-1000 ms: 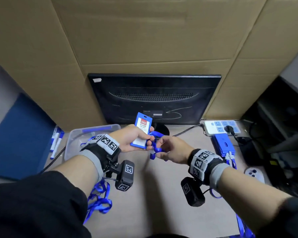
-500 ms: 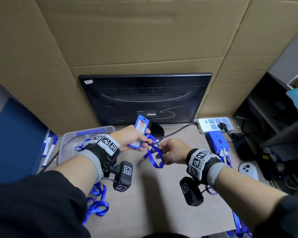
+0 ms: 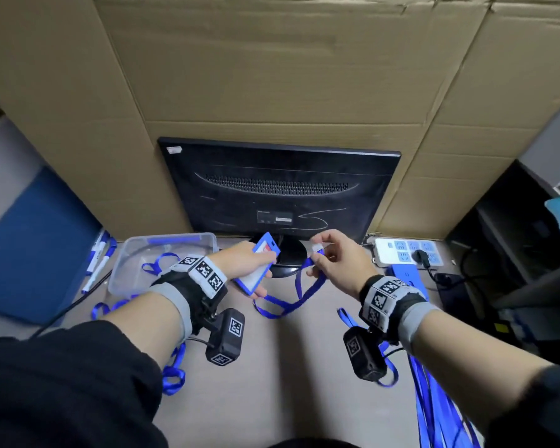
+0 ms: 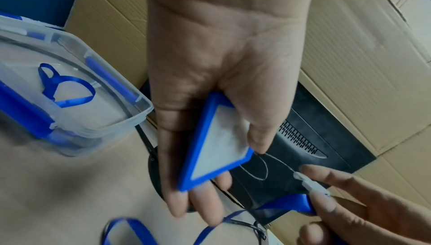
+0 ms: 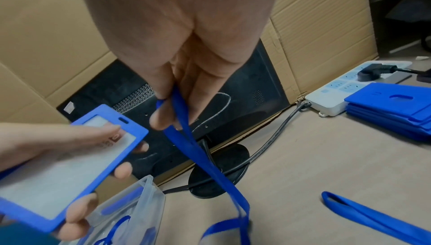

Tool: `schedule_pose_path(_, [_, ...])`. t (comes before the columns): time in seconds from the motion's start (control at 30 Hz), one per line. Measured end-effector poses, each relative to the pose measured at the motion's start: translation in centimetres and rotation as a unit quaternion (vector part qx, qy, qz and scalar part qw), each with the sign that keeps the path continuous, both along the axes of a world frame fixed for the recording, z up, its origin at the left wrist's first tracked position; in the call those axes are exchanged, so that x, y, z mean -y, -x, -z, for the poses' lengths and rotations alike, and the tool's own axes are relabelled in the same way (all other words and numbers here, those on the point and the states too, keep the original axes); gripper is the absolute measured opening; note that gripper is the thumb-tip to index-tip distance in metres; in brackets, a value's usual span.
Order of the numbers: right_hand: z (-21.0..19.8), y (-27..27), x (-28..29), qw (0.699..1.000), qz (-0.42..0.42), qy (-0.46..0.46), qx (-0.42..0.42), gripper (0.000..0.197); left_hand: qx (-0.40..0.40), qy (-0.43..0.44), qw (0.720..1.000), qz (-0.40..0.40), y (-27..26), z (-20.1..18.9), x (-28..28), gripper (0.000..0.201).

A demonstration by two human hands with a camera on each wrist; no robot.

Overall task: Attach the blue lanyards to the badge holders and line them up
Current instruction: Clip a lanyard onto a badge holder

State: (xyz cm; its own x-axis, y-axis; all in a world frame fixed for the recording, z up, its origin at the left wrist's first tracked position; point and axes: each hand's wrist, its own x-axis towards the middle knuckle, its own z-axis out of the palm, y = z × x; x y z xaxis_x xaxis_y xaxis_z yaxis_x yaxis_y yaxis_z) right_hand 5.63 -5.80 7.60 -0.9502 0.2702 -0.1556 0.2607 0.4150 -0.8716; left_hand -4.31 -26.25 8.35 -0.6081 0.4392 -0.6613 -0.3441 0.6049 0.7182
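Getting the clip to the badge

Left hand grips the badge holder; right hand pinches the lanyard clip. Hold the badge holder still and aim at its slot.

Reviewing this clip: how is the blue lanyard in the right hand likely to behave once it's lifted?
Probably floppy: the lanyard, pinched by the right hand, sags into a loose loop. Likely light, since a fingertip pinch carries it. Its trailing loop could snag the monitor stand.

monitor: behind desk, against cardboard
tub: left of monitor
power strip: right of monitor
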Motion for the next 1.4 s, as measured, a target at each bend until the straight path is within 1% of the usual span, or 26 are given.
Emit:
schedule_pose_path(0.07, [-0.7, -0.4, -0.3, 0.998, -0.013, 0.054, 0.018, 0.024, 0.009, -0.041, 0.999, 0.003, -0.7, -0.5, -0.8, 0.027])
schedule_pose_path(0.2, [-0.6, -0.8, -1.4, 0.985, -0.025, 0.162, 0.054, 0.024, -0.014, -0.089, 0.996, 0.014, -1.4, -0.7, -2.0, 0.017])
schedule_pose_path(0.27, [-0.4, -1.0, -2.1, 0.98, -0.034, 0.183, 0.065, 0.023, -0.039, -0.07, 0.996, 0.033, -1.6, -0.6, -2.2, 0.018])
schedule_pose_path(0.37, [-0.3, -1.2, -2.7, 0.971, -0.056, 0.218, 0.081, 0.022, -0.092, -0.005, 0.993, 0.074, -1.6, -0.7, -2.2, 0.03])
schedule_pose_path(0.47, [-0.2, -1.1, -2.9, 0.964, -0.065, 0.245, 0.087, 0.024, -0.135, 0.018, 0.988, 0.079, -1.6, -0.6, -2.1, 0.028])
schedule_pose_path(0.53, [0.0, -0.9, -2.6, 0.969, -0.08, 0.223, 0.075, 0.023, -0.146, 0.035, 0.984, 0.1, -1.6, -0.6, -2.1, 0.028])
schedule_pose_path(0.63, [0.1, -0.6, -2.1, 0.977, -0.094, 0.184, 0.055, 0.015, -0.133, 0.054, 0.981, 0.128, -1.2, -0.3, -2.1, 0.044])
schedule_pose_path(0.67, [0.0, -0.6, -1.9, 0.979, -0.099, 0.17, 0.054, 0.014, -0.132, 0.051, 0.981, 0.134, -1.1, -0.2, -2.1, 0.043])
schedule_pose_path(0.73, [-0.1, -0.5, -1.7, 0.981, -0.108, 0.151, 0.049, 0.015, -0.147, 0.032, 0.979, 0.138, -1.0, -0.4, -1.9, 0.031])
schedule_pose_path(0.8, [-0.2, -0.4, -1.6, 0.982, -0.105, 0.153, 0.038, 0.014, -0.17, 0.001, 0.978, 0.118, -0.8, -0.7, -1.6, 0.022])
schedule_pose_path(0.87, [-0.5, -0.4, -1.5, 0.983, -0.111, 0.142, 0.031, 0.013, -0.177, -0.017, 0.979, 0.104, -0.6, -1.0, -1.4, 0.019])
schedule_pose_path(1.0, [-1.0, -0.5, -1.1, 0.985, -0.123, 0.124, 0.007, 0.01, -0.178, 0.001, 0.975, 0.132, -0.4, -1.0, -1.3, 0.019])
schedule_pose_path(1.07, [-1.2, -0.5, -0.7, 0.99, -0.12, 0.071, -0.005, 0.012, -0.171, 0.012, 0.976, 0.134, -0.3, -0.9, -1.4, 0.02])
schedule_pose_path(1.13, [-1.4, -0.5, -0.3, 0.993, -0.117, 0.007, 0.006, 0.01, -0.168, 0.019, 0.977, 0.132, -0.3, -0.8, -1.5, 0.022])
schedule_pose_path(1.2, [-1.6, -0.6, 0.0, 0.993, -0.114, -0.031, 0.011, 0.012, -0.166, 0.02, 0.977, 0.129, -0.3, -0.7, -1.4, 0.023])
schedule_pose_path(1.27, [-1.7, -0.7, 0.3, 0.992, -0.116, -0.051, 0.01, 0.011, -0.164, 0.018, 0.978, 0.129, -0.4, -0.6, -1.1, 0.022])
schedule_pose_path(1.37, [-1.7, -0.8, 0.7, 0.989, -0.141, -0.042, 0.013, 0.007, -0.154, 0.01, 0.979, 0.133, -0.4, -0.4, -0.6, 0.02])
schedule_pose_path(1.4, [-1.6, -0.7, 0.8, 0.988, -0.147, -0.053, 0.006, 0.007, -0.152, 0.009, 0.979, 0.133, -0.5, -0.3, -0.4, 0.02])
